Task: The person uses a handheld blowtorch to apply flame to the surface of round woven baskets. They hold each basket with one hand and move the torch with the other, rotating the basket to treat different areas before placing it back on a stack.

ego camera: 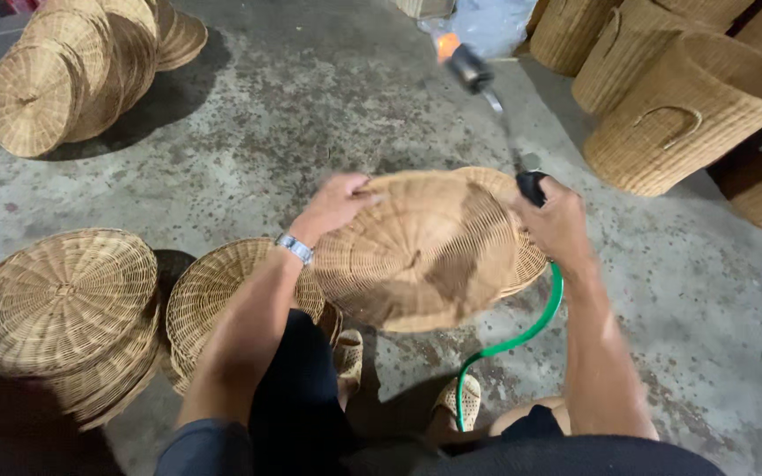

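1. Above the concrete floor (pixel 310 115), the left hand (pixel 332 207) grips the rim of a wicker lid (pixel 416 251), held tilted.
2. Right hand (pixel 557 220) is closed round a torch (pixel 487 88) handle, its green hose (pixel 522 330) trailing down.

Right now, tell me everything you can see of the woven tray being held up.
The woven tray is a shallow, round dish of pale tan wicker, with ribs radiating from a centre knot and a thicker rim. It is held off the floor, tilted, its domed underside toward the camera, with a darker patch near the middle. The left hand grips its upper rim; the right hand, holding a torch handle, is at its right edge. A second, similar rim shows just behind it.
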